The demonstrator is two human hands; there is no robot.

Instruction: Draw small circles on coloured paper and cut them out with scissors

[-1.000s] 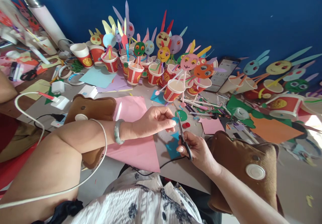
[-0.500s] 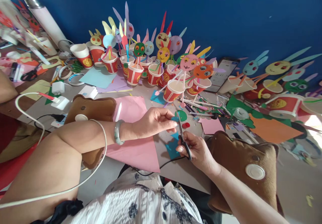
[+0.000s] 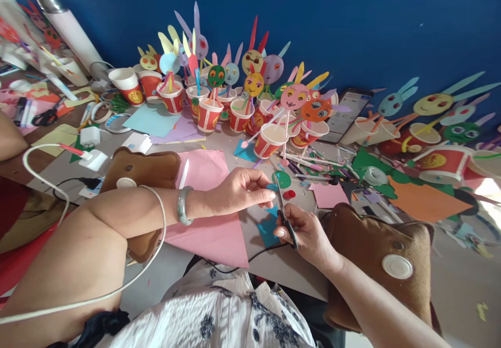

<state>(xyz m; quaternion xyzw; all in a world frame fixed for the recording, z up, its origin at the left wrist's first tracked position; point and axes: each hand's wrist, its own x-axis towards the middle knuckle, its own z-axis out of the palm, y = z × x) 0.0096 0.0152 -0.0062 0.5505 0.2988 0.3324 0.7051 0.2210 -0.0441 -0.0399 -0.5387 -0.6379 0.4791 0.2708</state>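
Observation:
Between thumb and fingers, my left hand [image 3: 250, 189] pinches a small piece of blue paper [image 3: 271, 187]. My right hand [image 3: 307, 231] grips black-handled scissors [image 3: 282, 210], whose blades point away from me and meet the edge of that piece. Just beyond the blades lies a green paper circle [image 3: 283, 179], with a small red disc [image 3: 289, 194] beside it. Under the scissors, a larger blue paper scrap [image 3: 268, 229] rests on the table. A sheet of pink paper [image 3: 213, 233] lies beneath my left wrist.
Red-and-white paper cups [image 3: 270, 142] with paper rabbit faces line the back. A phone [image 3: 346, 113] leans there. Brown plush cushions [image 3: 376, 264] flank my arms, and a white cable [image 3: 156, 254] crosses my left arm. Orange paper [image 3: 426, 200] lies right. Another person's arm [image 3: 10, 136] shows far left.
The blue piece has turned slightly in my left fingers and shows a little more. The scissors have shifted only a touch; everything else looks the same.

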